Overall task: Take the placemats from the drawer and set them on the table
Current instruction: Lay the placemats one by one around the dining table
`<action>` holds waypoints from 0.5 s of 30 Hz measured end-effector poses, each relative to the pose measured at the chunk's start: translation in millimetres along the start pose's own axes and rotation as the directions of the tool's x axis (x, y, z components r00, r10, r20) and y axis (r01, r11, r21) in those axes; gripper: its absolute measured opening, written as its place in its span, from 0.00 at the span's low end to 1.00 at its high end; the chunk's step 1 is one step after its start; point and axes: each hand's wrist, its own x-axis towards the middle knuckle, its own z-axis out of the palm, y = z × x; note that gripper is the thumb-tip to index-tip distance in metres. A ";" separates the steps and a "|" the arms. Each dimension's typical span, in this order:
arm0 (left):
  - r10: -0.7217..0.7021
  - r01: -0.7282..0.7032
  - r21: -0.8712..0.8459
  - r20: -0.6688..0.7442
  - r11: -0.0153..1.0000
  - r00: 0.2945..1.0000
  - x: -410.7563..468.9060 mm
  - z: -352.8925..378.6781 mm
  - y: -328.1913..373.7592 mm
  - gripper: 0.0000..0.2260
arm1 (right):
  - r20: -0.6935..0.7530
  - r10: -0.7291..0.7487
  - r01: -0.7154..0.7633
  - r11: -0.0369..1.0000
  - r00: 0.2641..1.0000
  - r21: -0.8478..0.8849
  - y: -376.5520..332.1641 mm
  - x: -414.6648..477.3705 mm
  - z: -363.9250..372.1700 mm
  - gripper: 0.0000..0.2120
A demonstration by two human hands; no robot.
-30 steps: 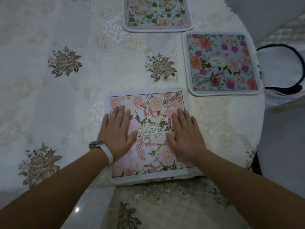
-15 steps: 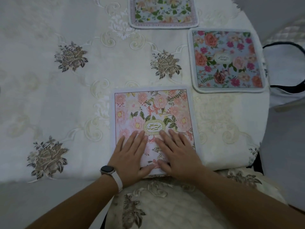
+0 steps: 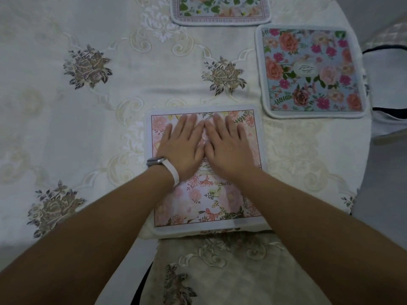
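Pink-flowered cloth lies under both grips. The left grip (image 3: pixel 182 146), a bare hand, lies palm down with its fingers straight and close together. It presses flat on the far half of the square pink floral placemat with a pale border (image 3: pixel 209 201) and has hold of nothing. The right grip (image 3: pixel 229 148) lies just the same way beside it, flat and stretched out, fingers pointing away from the person. The two touch along their inner sides over the middle of the mat. A dark watch on a white strap (image 3: pixel 164 165) sits on the left wrist, and both bare forearms reach in from the near side.

The pink placemat lies flat at the near edge of the worktop, its near border level with that edge. The worktop is covered by a cream embroidered tablecloth with brown rose motifs (image 3: pixel 132 84).

Beyond the mat's far right corner, near it but apart, a square blue floral placemat with a white border (image 3: pixel 312 71) lies close to the right edge of the worktop. A third floral placemat with green leaves and a pale patterned border (image 3: pixel 220 9) lies at the far side, cut off by the top of the view.

Below the near edge shows a beige embroidered seat cover (image 3: pixel 231 265). Off the right edge stands a white bag with a dark strap (image 3: pixel 389 89).
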 end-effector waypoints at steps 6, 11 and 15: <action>-0.115 0.115 0.012 -0.030 0.993 0.993 17.0 -11.6 -38.5 0.33 | -0.056 0.153 -0.152 0.988 0.987 0.021 36.9 28.9 -11.4 0.32; -0.197 0.194 -0.067 -0.035 0.979 0.980 -15.8 -10.6 -58.6 0.34 | -0.036 0.263 -0.259 0.963 0.964 0.080 46.9 -6.4 -8.8 0.34; -0.190 0.191 -0.064 0.014 0.980 0.982 -55.4 -6.0 -64.6 0.35 | 0.007 0.299 -0.299 0.952 0.954 0.064 41.8 -50.2 -1.2 0.35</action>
